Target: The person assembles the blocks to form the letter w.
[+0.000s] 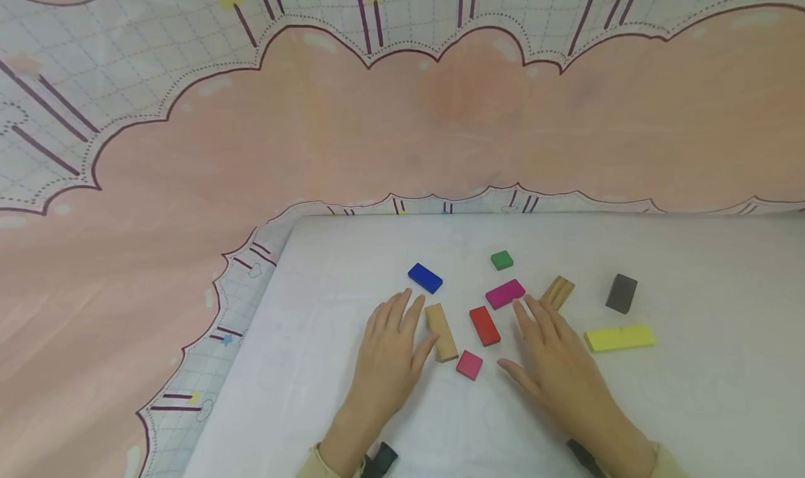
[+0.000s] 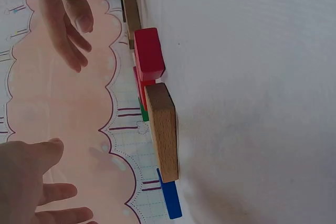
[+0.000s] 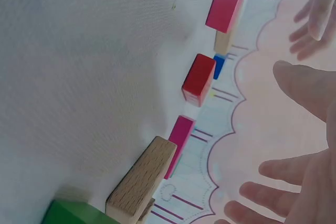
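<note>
Over the white table, my left hand (image 1: 386,359) has its fingers extended beside a plain wooden block (image 1: 442,332), thumb near the block's side; whether it touches cannot be told. My right hand (image 1: 560,370) hovers with extended fingers near a magenta block (image 1: 505,294) and a grooved wooden block (image 1: 557,292). Between the hands lie a red block (image 1: 485,326) and a pink square block (image 1: 469,365). Both wrist views show the hands holding nothing. In the right wrist view, a wooden block (image 3: 142,182) and a green block (image 3: 76,213) stand close to the camera.
A blue block (image 1: 425,278) and a small green block (image 1: 502,260) lie farther back. On the right are a dark grey block (image 1: 622,293) and a yellow block (image 1: 620,337). The white tabletop (image 1: 723,268) meets a patterned peach cloth (image 1: 440,128) behind and at left.
</note>
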The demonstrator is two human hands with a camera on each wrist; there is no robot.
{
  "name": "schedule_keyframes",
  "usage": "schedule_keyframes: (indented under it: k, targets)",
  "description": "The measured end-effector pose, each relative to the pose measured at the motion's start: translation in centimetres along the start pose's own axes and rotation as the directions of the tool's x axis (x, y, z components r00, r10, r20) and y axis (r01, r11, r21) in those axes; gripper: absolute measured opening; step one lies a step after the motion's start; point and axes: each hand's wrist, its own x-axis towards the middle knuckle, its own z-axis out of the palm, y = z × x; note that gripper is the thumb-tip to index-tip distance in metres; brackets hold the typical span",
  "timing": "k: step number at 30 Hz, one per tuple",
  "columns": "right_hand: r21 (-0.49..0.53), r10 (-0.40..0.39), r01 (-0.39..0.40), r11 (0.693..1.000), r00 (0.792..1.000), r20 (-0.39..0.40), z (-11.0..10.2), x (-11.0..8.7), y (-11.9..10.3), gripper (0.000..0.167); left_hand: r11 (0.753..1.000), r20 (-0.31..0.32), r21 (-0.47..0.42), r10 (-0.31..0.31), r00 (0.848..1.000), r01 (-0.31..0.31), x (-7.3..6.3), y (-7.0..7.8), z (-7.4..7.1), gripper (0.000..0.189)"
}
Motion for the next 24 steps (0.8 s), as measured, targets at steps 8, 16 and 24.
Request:
schedule_keyframes:
  k: [8,16,24]
  targets:
    - [0.032,0.008,-0.008,0.999,1.0,0.02,-0.2,0.5,-0.4,0.088,1.0,-0.017,-0.028,-0.002,1.0,0.001,0.4,-0.5,0.0,0.051]
    - [0.069,-0.002,0.0,0.998,1.0,0.03,-0.1,1.2,-1.1,0.08,0.996,-0.039,-0.088,-0.027,0.999,0.023,0.8,-0.8,0.1,0.043]
    - [0.098,0.019,-0.026,0.995,0.997,0.076,0.2,1.8,-1.8,0.078,0.994,-0.057,-0.105,-0.044,0.997,0.038,1.6,-1.4,0.1,0.033]
